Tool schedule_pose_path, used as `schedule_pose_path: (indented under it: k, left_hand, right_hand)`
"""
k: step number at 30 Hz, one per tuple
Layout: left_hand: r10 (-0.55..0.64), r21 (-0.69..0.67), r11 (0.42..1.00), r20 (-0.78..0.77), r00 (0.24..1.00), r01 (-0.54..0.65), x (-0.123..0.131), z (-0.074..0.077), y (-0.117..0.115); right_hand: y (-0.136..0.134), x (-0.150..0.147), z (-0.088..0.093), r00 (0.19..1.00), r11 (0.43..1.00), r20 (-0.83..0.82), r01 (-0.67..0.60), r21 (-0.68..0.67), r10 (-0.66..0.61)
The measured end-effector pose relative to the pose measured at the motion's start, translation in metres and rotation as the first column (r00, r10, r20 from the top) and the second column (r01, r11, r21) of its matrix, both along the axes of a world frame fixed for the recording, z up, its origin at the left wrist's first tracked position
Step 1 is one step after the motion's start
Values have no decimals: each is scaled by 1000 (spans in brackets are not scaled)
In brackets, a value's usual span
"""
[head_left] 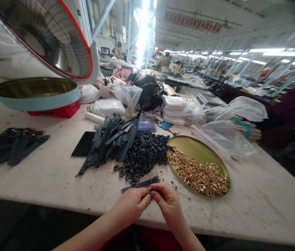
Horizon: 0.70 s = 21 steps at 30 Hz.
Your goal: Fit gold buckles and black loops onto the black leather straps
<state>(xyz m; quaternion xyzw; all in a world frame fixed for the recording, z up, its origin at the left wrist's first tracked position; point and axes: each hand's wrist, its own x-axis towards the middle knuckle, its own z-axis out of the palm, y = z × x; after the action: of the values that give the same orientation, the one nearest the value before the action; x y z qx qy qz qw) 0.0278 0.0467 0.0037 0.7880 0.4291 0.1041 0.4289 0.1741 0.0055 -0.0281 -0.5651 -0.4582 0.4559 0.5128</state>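
My left hand (133, 204) and my right hand (168, 203) meet above the table's front edge, fingers pinched together. Between their fingertips a small dark piece (150, 191) shows; the fingers cover most of it, so its kind is unclear. Just beyond the hands lies a black strap (140, 184) with a gold-coloured buckle at its right end. Farther back is a heap of small black loops (147, 153). Long black strips (110, 139) are piled to its left. On the right, a round gold tray (198, 146) holds a mound of gold-coloured metal buckles (202, 176).
Black buckled straps (16, 144) lie at far left. Behind them a round tin (36, 101) rests on a red base, beneath a red-rimmed fan heater (55, 38). Plastic bags (223, 136), a black bag (148, 92) and white packets (175, 108) line the back. People work in the distance.
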Motion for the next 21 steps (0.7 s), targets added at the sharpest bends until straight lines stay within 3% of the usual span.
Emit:
schedule_pose_path:
  k: [4,10,15,21]
  left_hand:
    - [29,-19,999,47,998,-28,2,4,-1]
    - [70,-55,996,71,995,-67,4,-2,2]
    - [125,-80,990,84,989,-119,9,-9,-3]
    - [123,-103,988,100,987,-112,12,-10,-7]
  right_hand:
    - [1,5,3,998,998,-64,-23,-62,19]
    - [-1,5,-7,938,985,-335,34,-168,-90]
    - [-11,-5,-10,969,974,-102,223,-29,-225]
    - [-12,-4,-12,969,971,-64,237,-11,-238]
